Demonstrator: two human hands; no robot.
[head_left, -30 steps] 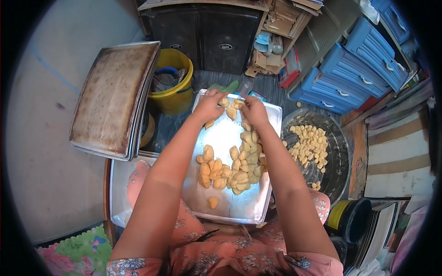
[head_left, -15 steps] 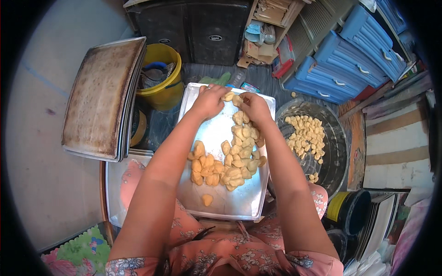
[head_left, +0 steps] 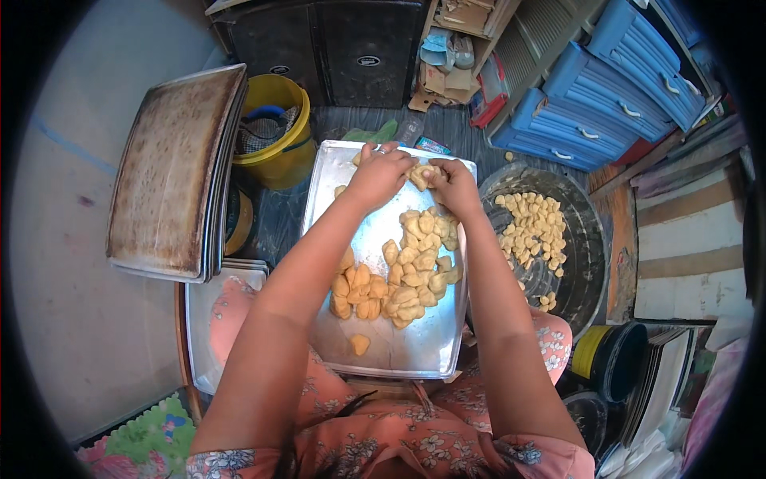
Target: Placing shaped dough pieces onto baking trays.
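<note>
A rectangular metal tray (head_left: 335, 351) rests across my lap. At its far end my right hand (head_left: 453, 188) is closed around a small clump of tan dough pieces (head_left: 421, 177). My left hand (head_left: 383, 180) reaches in beside it, fingers curled against the same clump; its fingertips are partly hidden. A few dough pieces show along the tray's far left, partly behind my left hand. Below my hands lies a heap of pale dough pieces (head_left: 411, 271), touching a cluster of more orange ones (head_left: 359, 291). One orange piece (head_left: 360, 344) sits apart near the front edge.
To the right stands a wide dark tub (head_left: 586, 275) holding many dough pieces. Stained baking trays (head_left: 171, 172) are stacked upright at left, beside a yellow bucket (head_left: 279, 160). Blue drawers (head_left: 590, 112) and a black cabinet (head_left: 367, 48) stand beyond.
My left hand has moved right toward my right hand, uncovering dough pieces at the far left. My right hand has shifted slightly right, with a clump lifted from the heap's far end.
</note>
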